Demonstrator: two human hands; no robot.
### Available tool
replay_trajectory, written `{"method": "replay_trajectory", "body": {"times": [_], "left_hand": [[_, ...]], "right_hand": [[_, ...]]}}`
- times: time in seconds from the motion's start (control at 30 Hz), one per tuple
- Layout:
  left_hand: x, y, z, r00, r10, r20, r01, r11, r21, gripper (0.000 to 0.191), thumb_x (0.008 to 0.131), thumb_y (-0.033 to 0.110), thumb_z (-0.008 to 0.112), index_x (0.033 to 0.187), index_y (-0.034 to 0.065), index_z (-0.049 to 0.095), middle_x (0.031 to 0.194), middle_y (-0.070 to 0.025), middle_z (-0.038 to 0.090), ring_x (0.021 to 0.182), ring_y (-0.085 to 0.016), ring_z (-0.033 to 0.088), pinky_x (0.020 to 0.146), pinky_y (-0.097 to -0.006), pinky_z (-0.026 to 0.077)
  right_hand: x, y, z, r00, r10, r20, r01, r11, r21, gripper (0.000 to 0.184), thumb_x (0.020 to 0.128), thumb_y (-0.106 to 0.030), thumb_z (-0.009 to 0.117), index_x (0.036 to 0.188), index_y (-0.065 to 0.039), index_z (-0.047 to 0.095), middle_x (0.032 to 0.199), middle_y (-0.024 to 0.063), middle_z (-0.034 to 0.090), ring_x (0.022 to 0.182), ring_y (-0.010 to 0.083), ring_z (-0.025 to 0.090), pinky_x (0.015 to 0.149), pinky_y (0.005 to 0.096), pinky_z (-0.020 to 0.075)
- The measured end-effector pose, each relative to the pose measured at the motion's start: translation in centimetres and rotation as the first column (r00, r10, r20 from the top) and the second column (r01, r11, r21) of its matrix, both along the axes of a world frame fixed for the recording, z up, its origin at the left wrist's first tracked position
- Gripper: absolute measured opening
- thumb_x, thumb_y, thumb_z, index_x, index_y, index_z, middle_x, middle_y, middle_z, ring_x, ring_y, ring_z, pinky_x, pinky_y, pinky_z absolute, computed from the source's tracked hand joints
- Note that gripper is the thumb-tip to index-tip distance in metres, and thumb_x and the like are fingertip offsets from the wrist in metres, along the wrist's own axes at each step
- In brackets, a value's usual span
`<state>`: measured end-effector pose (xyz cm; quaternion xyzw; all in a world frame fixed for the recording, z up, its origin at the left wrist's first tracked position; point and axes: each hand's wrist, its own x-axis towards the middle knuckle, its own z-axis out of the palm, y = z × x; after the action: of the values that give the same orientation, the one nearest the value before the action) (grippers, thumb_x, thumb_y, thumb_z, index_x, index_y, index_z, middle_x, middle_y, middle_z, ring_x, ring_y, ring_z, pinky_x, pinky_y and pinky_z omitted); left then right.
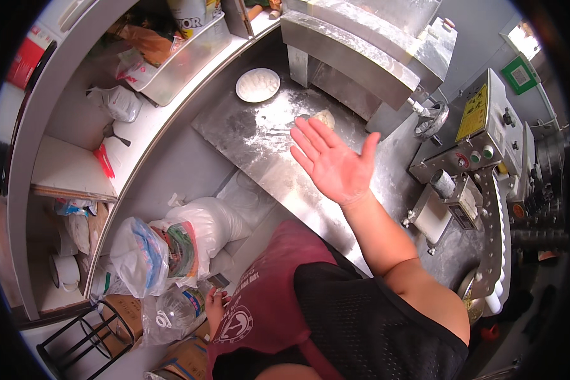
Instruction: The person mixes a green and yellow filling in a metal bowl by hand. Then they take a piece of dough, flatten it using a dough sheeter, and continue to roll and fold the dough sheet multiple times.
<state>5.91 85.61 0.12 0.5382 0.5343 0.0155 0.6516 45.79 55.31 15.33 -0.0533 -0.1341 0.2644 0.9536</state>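
My right hand [337, 171] is held out over the floured steel worktable [275, 156], palm up, with its fingers spread and nothing in it. Just beyond its fingertips lies a small lump of dough [325, 118], partly hidden by them. A round white plate [258, 85] with pale, floury pieces on it stands farther back on the table. Low at my side, by the dark red apron [270, 285], my left hand [216, 304] hangs with its fingers loosely bent and apart. Near it is a large clear plastic bottle [178, 308] in a thin bag.
A flour-dusted steel machine [351, 52] stands at the back, with a handwheel [432, 118] beside it. Another machine with knobs [475, 128] is at right. White shelves [147, 118] hold a plastic bin [185, 61]. Full sacks [213, 218] and a black metal rack [85, 337] are at lower left.
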Motion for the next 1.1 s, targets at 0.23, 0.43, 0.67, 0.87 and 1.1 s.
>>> {"method": "replay_trajectory", "body": {"times": [0.23, 0.43, 0.67, 0.87, 1.1], "left_hand": [[4.5, 0.5, 3.8, 0.999, -0.048, 0.003, 0.047, 0.993, 0.113, 0.039, 0.097, 0.019, 0.051, 0.133, 0.0048, 0.045, 0.1, -0.0071, 0.064, 0.079, -0.014, 0.062, 0.063, -0.0277, 0.051], [1.4, 0.5, 2.8, 1.0, -0.024, -0.02, 0.026, 0.996, 0.083, 0.04, 0.099, 0.021, 0.052, 0.135, 0.0044, 0.043, 0.101, -0.0067, 0.063, 0.08, -0.014, 0.062, 0.066, -0.028, 0.051], [-8.6, -0.5, 1.4, 0.984, 0.178, 0.009, -0.178, 0.984, 0.012, 0.043, 0.096, 0.019, 0.054, 0.135, 0.0035, 0.045, 0.1, -0.0079, 0.064, 0.079, -0.015, 0.062, 0.066, -0.0286, 0.051], [-20.4, 0.4, -3.0, 0.991, 0.133, -0.001, -0.124, 0.922, 0.366, 0.05, 0.091, 0.033, 0.061, 0.128, 0.0003, 0.054, 0.113, -0.0197, 0.065, 0.104, -0.028, 0.064, 0.091, -0.0369, 0.049], [-36.8, 0.2, 1.3, 0.778, 0.618, 0.115, -0.621, 0.73, 0.284, 0.039, 0.095, 0.022, 0.057, 0.126, -0.0011, 0.054, 0.101, -0.0081, 0.066, 0.083, -0.015, 0.064, 0.075, -0.0305, 0.051]], "right_hand": [[1.5, -1.4, 3.0, 0.504, 0.121, 0.855, 0.779, 0.365, -0.51, 0.1, 0.073, -0.056, 0.071, 0.15, -0.007, 0.031, 0.159, 0.0205, 0.014, 0.147, 0.0401, 0.008, 0.117, 0.0556, 0.0118], [-1.1, 2.3, 1.7, 0.199, 0.597, 0.777, 0.971, -0.228, -0.073, 0.096, 0.07, -0.04, 0.08, 0.15, -0.014, 0.033, 0.159, 0.0231, 0.009, 0.144, 0.0519, 0.001, 0.11, 0.0697, 0.0104], [-7.0, 11.1, -0.5, 0.142, 0.572, 0.808, 0.98, 0.035, -0.197, 0.089, 0.078, -0.036, 0.075, 0.151, -0.015, 0.03, 0.16, 0.022, 0.009, 0.145, 0.0497, 0.006, 0.114, 0.0617, 0.011], [-19.8, 17.9, -12.0, 0.569, 0.821, 0.041, -0.133, 0.141, -0.981, 0.062, 0.095, -0.033, 0.059, 0.144, 0.002, 0.04, 0.155, 0.0178, 0.031, 0.145, 0.0255, 0.025, 0.117, 0.0382, 0.0204], [-40.6, 30.4, -14.1, 0.237, 0.954, 0.182, 0.072, 0.169, -0.983, 0.014, 0.088, -0.004, 0.067, 0.075, -0.001, 0.066, 0.103, 0.0123, 0.07, 0.111, 0.0186, 0.058, 0.099, 0.0308, 0.0396]]}}
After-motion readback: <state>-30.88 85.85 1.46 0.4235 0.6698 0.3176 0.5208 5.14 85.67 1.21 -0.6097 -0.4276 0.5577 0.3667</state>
